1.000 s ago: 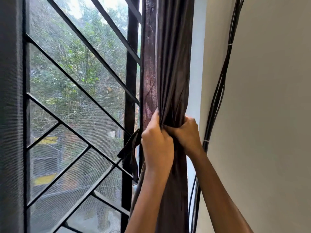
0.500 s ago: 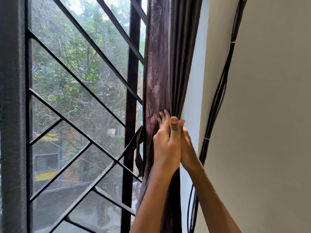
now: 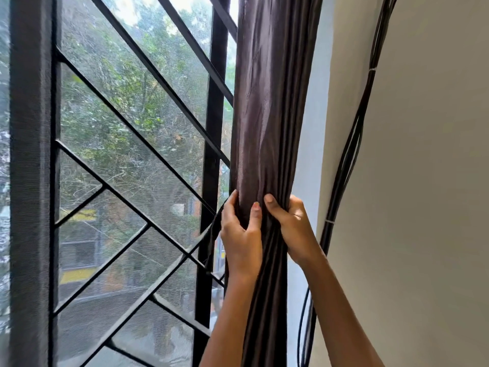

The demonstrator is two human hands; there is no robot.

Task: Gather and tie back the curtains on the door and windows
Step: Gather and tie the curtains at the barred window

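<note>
View: head camera, the only one, looking up along the right edge of the window.
Curtain (image 3: 270, 115): dark brown, gathered into one thick upright column at the window's right edge, between the black frame post (image 3: 211, 128) and the pale reveal.
Left hand (image 3: 242, 234): clasps the column from its left side, thumb laid up the front, fingers curling round towards the back.
Right hand (image 3: 293, 229): grasps the column from the right side at the same height, thumb on the front folds just beside the left thumb.
Dark strip (image 3: 215, 229): a narrow band hangs just left of the left hand against the grille (image 3: 132, 144); probably the tie-back, though I cannot tell for sure.
Cables (image 3: 352, 154): a black bundle runs down the wall (image 3: 423, 181), near the right forearm but apart from it.
Just changed: a second ago both fists were clenched on bunched folds; half a second ago the palms were pressed together with the fingers straight; now the hands have spread to encircle the whole bundle.
Meaning: gathering looks finished here, with the folds held as one roll. The tie is not yet round it, so that step likely comes next.
</note>
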